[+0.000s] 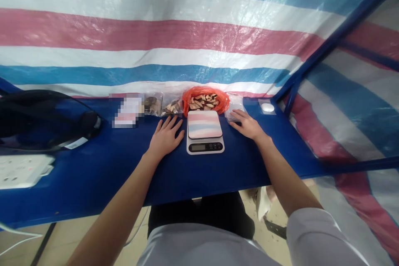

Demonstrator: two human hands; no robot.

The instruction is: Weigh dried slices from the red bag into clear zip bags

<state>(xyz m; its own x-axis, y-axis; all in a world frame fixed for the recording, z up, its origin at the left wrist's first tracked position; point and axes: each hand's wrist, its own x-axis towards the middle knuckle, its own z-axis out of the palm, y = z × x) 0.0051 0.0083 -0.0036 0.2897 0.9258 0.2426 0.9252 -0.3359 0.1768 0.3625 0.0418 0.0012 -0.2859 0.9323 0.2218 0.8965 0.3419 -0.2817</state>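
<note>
Head view: mid-frame, your left hand (166, 136) and right hand (246, 125) lie spread; clear plastic (234, 103) by the right looks light, slippery: pinch an edge.

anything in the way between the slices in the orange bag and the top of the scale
Nothing visible. The orange plastic bag is open just behind the digital scale, its dried slices exposed. The left hand and right hand rest on either side, clear of that path.
</note>
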